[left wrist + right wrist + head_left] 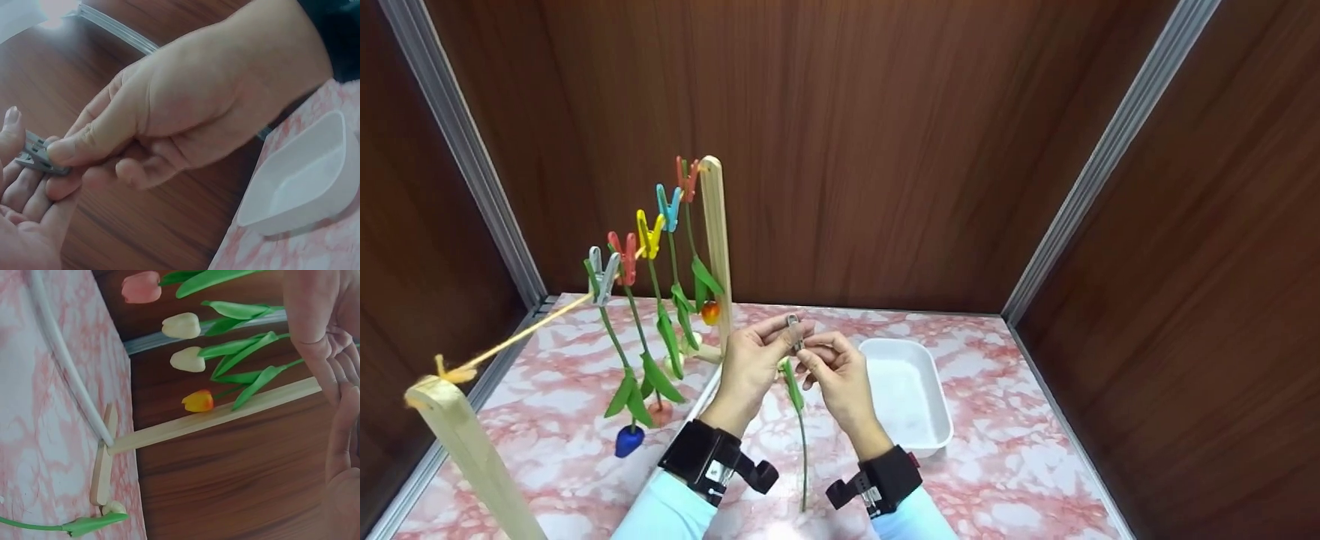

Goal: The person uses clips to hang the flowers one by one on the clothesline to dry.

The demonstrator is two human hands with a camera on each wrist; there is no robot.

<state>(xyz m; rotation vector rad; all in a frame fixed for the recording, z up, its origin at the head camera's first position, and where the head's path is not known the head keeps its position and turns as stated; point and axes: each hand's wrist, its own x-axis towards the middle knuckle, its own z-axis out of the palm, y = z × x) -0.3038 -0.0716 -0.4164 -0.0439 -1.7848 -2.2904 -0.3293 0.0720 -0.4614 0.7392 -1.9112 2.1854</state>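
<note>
A grey clothespin is held up in front of me between both hands. My left hand pinches it, the thumb pressing its upper side in the left wrist view. From the other side, my right hand grips it between thumb and curled fingers. Below the hands, a tulip lies on the table, its stem toward me; its pale bloom shows in the right wrist view. In that view the clothespin is hidden by the hands.
At the left, a cord runs between two wooden posts, with several tulips hanging bloom-down from coloured clothespins. A white tub stands right of my right hand. Wooden panels enclose the marbled table.
</note>
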